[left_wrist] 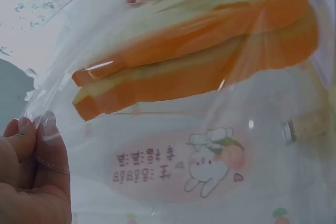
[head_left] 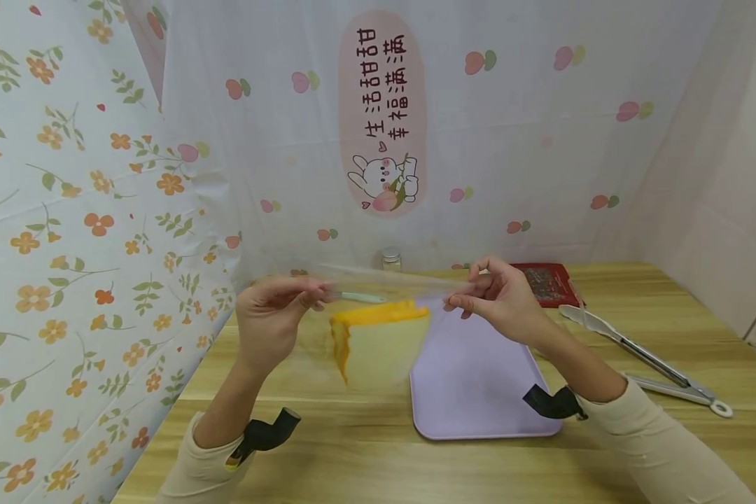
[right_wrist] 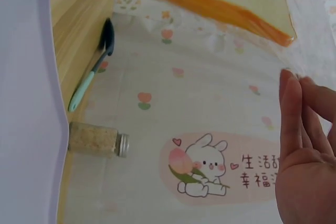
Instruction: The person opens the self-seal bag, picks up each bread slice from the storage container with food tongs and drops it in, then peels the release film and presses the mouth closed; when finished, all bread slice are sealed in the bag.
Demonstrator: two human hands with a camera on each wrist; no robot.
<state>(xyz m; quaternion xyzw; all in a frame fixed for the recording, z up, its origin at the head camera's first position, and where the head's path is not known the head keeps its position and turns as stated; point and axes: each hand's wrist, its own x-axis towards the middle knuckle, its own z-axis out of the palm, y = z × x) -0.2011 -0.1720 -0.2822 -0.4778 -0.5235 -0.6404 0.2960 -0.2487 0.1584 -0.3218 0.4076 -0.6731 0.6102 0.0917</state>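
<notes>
Two bread slices (left_wrist: 194,56) with orange crusts sit inside a clear plastic bag (left_wrist: 58,85). In the head view the bread (head_left: 384,350) hangs above the table, slightly blurred. My left hand (head_left: 274,318) pinches the upper left corner of the bag between thumb and fingers. At the upper right corner, my right hand (head_left: 500,297) pinches the bag's edge, and the film is stretched between both hands. The right wrist view shows that thumb and fingertips of the right hand (right_wrist: 310,140) meet at the film.
A lilac tray (head_left: 479,392) lies on the wooden table (head_left: 353,455), partly behind the bag. Tongs (head_left: 649,364) and a red box (head_left: 551,283) are at the right. At the back stand a small lidded jar (right_wrist: 94,139) and a utensil with a mint handle (right_wrist: 81,93).
</notes>
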